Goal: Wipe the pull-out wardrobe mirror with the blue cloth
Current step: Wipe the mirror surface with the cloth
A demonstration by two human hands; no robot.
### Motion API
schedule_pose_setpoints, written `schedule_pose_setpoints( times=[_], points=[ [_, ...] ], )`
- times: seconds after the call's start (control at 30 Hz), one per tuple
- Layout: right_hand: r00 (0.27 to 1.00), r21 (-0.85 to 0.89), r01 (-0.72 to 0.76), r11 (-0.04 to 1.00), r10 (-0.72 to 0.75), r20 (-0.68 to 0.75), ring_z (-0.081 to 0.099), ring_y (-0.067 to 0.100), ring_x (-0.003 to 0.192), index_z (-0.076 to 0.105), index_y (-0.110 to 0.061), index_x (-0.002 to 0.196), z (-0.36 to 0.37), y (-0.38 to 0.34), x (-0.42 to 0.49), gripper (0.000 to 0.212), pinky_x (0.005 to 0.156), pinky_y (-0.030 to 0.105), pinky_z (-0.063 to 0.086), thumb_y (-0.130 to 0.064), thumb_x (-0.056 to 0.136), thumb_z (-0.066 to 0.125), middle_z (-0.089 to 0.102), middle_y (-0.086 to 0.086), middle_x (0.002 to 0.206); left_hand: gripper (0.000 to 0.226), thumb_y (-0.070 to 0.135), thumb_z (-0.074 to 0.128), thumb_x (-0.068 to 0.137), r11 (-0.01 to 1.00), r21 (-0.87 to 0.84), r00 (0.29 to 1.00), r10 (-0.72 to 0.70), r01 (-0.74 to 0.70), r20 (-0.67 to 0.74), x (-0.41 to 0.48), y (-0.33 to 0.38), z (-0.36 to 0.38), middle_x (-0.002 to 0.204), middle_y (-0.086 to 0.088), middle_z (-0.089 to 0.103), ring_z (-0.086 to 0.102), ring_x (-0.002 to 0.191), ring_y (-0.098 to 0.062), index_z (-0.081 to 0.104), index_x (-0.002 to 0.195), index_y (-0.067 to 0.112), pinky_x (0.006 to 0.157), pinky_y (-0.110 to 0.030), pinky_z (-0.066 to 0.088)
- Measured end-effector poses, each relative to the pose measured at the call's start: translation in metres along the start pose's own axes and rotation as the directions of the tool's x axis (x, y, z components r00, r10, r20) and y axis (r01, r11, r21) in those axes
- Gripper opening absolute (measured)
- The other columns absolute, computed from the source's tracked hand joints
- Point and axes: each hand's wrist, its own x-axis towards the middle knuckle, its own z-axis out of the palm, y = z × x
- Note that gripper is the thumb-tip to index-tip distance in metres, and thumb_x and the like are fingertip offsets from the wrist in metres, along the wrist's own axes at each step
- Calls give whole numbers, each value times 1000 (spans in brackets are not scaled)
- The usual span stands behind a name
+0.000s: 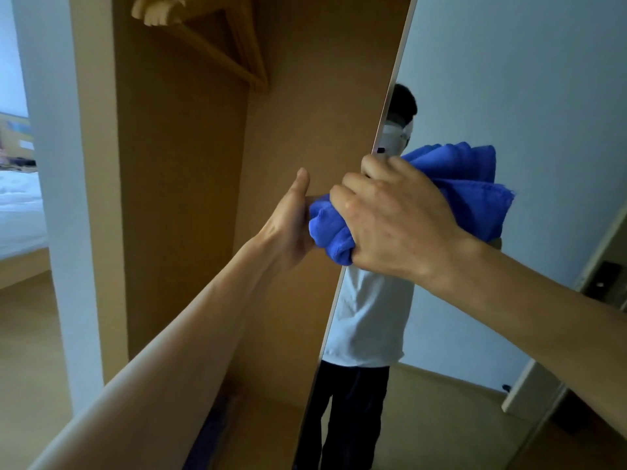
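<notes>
The pull-out mirror stands edge-on in front of me; its glass faces right and its brown wooden back faces left. My right hand is shut on the bunched blue cloth and holds it at the mirror's front edge, at about chest height. The glass shows the cloth's reflection and a person in a white T-shirt. My left hand lies against the wooden back with the thumb up, right beside the cloth. The cloth hides its fingers.
Wooden hangers hang at the top of the open wardrobe bay to the left of the mirror. A white wall edge borders the wardrobe, with a bed beyond it. A door is reflected at the right.
</notes>
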Motion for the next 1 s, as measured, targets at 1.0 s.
schedule_pose_setpoints(
  times=[1.0],
  points=[
    [867, 167, 85, 982, -155, 474, 53, 27, 103, 56, -5, 113, 88, -174, -104, 32, 91, 41, 43, -23, 87, 53, 61, 10, 102, 73, 53, 16, 108, 959, 253, 970, -72, 131, -230, -42, -126, -30, 82, -6, 64, 61, 80, -17, 72, 81, 13, 74, -32, 55]
  ],
)
